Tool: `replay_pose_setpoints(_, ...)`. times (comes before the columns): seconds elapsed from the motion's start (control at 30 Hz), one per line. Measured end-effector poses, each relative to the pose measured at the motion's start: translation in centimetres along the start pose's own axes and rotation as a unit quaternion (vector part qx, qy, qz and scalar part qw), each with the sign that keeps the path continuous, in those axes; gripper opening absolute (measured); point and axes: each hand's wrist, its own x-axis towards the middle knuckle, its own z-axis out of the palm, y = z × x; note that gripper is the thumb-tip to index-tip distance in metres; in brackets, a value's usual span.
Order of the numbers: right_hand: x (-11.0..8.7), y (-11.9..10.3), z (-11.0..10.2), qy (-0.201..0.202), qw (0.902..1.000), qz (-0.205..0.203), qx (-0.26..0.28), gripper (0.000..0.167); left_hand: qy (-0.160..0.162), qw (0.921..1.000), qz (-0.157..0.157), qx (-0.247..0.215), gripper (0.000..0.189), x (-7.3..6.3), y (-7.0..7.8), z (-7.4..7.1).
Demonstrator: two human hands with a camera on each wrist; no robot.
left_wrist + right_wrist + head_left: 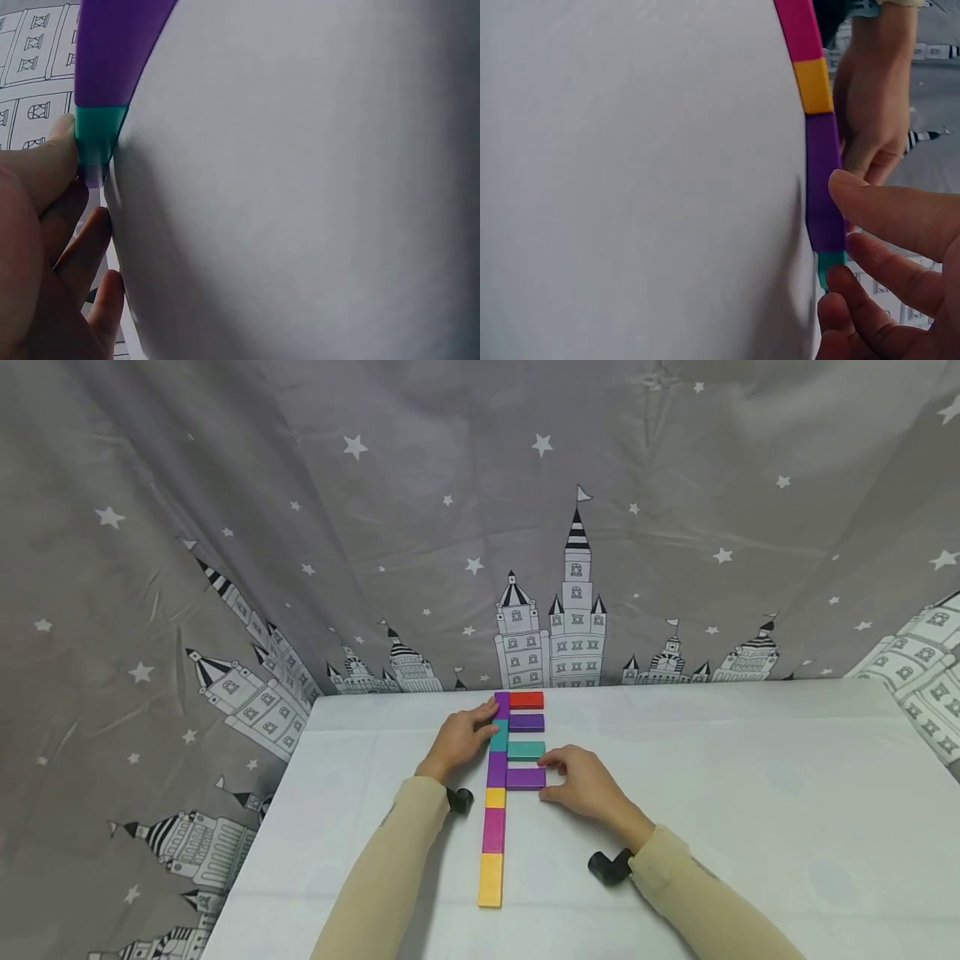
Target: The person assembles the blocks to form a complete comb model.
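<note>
A long column of flat coloured blocks lies on the white table. My left hand (459, 739) touches its left side near the far end, by a purple block (502, 706) and a teal block (499, 735). My right hand (588, 785) has its thumb and forefinger about the right end of a purple block (526, 779), which juts sideways from the column. Beyond that one, a teal block (527, 751), a violet block (527, 722) and a red block (527, 700) stick out the same way, with gaps between them.
Toward me the column continues with a small yellow block (495, 797), a magenta block (493, 831) and a longer yellow block (491, 881). A grey curtain (420, 527) printed with castles and stars hangs behind the white table (712, 793).
</note>
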Motion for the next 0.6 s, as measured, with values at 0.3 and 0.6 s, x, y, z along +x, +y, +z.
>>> replay_pose_setpoints(0.3,-0.8,1.0,-2.7,0.024,0.9995,-0.01,0.02,0.042,0.002,0.9986,0.001,0.053,0.05,0.1,0.2,-0.1)
replay_pose_setpoints(0.6,-2.1,2.3,-5.5,0.043,0.999,-0.004,0.011,0.043,0.012,0.9975,0.024,0.066,0.048,-0.4,-0.1,-0.1)
